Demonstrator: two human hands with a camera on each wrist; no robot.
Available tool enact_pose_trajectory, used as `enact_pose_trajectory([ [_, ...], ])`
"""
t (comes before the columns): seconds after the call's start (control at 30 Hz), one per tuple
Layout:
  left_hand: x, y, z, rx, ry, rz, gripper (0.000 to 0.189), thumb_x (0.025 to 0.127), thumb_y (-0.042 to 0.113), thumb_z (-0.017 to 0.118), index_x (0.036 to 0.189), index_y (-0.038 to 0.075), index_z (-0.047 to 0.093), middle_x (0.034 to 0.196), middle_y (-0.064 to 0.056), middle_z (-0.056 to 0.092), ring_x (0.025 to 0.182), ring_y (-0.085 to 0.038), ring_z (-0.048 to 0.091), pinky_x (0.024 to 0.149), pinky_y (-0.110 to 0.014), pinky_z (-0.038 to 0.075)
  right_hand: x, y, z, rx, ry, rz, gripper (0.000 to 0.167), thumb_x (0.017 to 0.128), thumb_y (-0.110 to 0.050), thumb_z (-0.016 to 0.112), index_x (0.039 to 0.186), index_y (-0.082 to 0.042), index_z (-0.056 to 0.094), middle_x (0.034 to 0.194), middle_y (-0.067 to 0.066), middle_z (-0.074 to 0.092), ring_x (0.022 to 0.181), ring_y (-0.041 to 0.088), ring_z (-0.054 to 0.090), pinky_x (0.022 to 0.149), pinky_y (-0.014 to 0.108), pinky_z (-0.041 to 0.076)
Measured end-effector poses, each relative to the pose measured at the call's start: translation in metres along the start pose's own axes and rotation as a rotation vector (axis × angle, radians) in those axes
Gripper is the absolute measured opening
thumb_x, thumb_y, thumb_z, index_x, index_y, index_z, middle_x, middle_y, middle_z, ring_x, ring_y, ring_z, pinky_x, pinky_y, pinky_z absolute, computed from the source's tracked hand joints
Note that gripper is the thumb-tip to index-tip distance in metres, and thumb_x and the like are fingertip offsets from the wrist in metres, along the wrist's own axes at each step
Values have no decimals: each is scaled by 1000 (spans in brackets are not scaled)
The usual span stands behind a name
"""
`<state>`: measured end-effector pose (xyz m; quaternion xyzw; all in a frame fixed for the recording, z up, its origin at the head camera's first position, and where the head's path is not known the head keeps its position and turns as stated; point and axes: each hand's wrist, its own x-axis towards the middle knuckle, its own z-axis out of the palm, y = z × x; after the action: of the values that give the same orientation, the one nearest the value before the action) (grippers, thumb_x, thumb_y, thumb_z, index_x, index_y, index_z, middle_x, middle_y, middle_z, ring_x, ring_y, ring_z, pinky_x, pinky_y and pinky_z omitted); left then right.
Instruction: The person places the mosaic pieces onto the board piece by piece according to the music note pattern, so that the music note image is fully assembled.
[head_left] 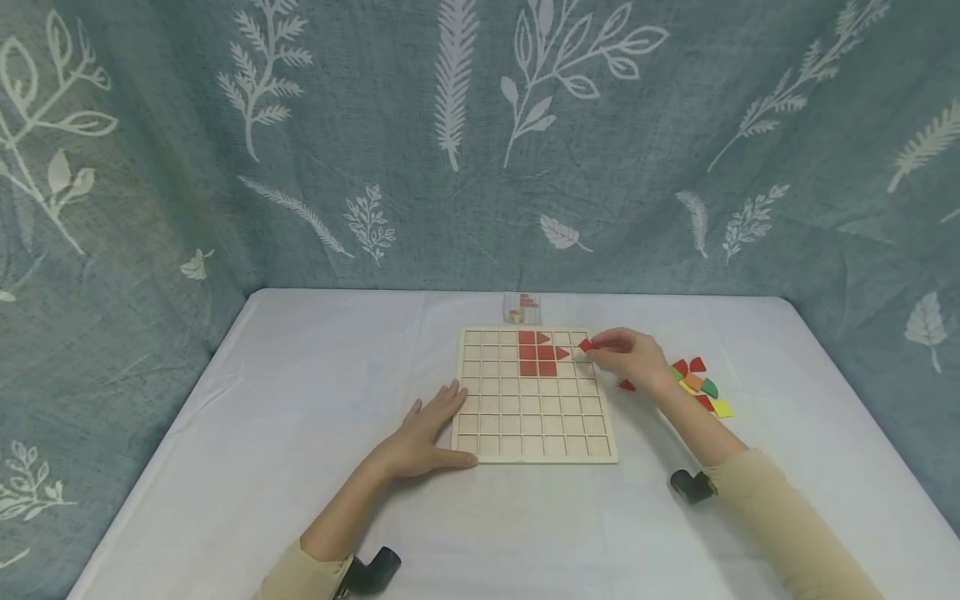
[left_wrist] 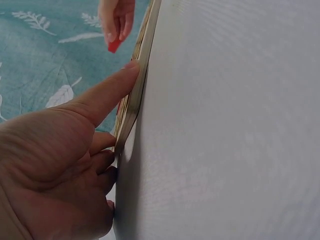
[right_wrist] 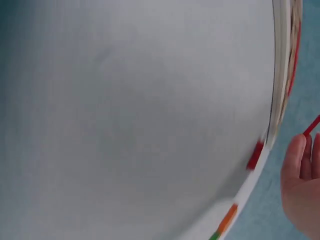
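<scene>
A pale wooden grid board (head_left: pixel 536 417) lies on the table, with several red tiles (head_left: pixel 528 352) set in its upper middle squares, two of them triangular. The left hand (head_left: pixel 422 442) rests at the board's left edge. Its thumb (left_wrist: pixel 107 95) lies on the front edge and its fingertips touch the side. Above the board's upper right part, the right hand (head_left: pixel 628 354) pinches a small red tile (head_left: pixel 585 344) between thumb and fingers. This tile also shows in the left wrist view (left_wrist: pixel 114 46), held clear of the board; its full outline is partly hidden.
Loose red, green, orange and yellow pieces (head_left: pixel 693 382) lie right of the board, with one red piece (head_left: pixel 627 385) closer to its edge. A small pattern card (head_left: pixel 522 308) sits behind the board. Leaf-printed curtain (head_left: pixel 405 225) backs the white table (head_left: pixel 300 375).
</scene>
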<state>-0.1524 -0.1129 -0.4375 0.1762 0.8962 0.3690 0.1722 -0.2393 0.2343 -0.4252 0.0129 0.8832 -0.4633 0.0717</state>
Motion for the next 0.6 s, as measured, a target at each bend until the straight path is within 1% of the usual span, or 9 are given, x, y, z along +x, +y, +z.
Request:
enact_pose_trajectory([
  [0.1, 0, 0, 0, 4, -1, 8, 98, 79, 38, 79, 153, 1, 26, 161, -13, 14, 149, -29, 6, 118, -50, -5, -2, -4, 10, -65, -40, -64, 34, 86, -34, 75, 110, -12, 70, 105, 6, 70, 102, 23, 62, 74, 32, 51],
  [0.17, 0, 0, 0, 7, -2, 10, 98, 79, 37, 79, 153, 1, 26, 161, -13, 14, 149, -30, 5, 118, -50, -5, -3, -5, 15, -121, -56, -129, 28, 86, -29, 76, 107, -11, 71, 100, 4, 71, 98, 23, 63, 77, 32, 51],
  [0.3, 0, 1, 1, 7, 0, 7, 97, 79, 37, 79, 152, 0, 26, 161, -14, 14, 149, -30, 6, 118, -51, -5, -5, -6, 21, -205, -77, -236, 20, 86, -20, 76, 103, -10, 72, 98, 2, 71, 96, 22, 64, 82, 38, 53],
  [0.47, 1, 0, 1, 7, 4, -3, 97, 79, 36, 79, 152, 1, 27, 161, -13, 15, 149, -30, 6, 118, -50, -5, -7, -8, 26, -247, -94, -380, 15, 88, -10, 72, 103, -7, 73, 106, 7, 70, 106, 27, 63, 91, 45, 51],
  [0.53, 0, 0, 1, 6, 5, -5, 97, 79, 37, 79, 152, 1, 27, 161, -13, 15, 149, -30, 6, 118, -50, -5, -7, -9, 27, -256, -100, -421, 16, 88, -7, 71, 104, -7, 73, 109, 9, 70, 111, 29, 61, 95, 47, 49],
  [0.6, 1, 0, 1, 6, 6, -3, 98, 79, 38, 79, 152, 1, 27, 161, -13, 15, 149, -30, 6, 118, -50, -6, -8, -10, 27, -265, -109, -440, 16, 89, -6, 69, 104, -7, 74, 111, 9, 70, 115, 30, 60, 97, 48, 48],
])
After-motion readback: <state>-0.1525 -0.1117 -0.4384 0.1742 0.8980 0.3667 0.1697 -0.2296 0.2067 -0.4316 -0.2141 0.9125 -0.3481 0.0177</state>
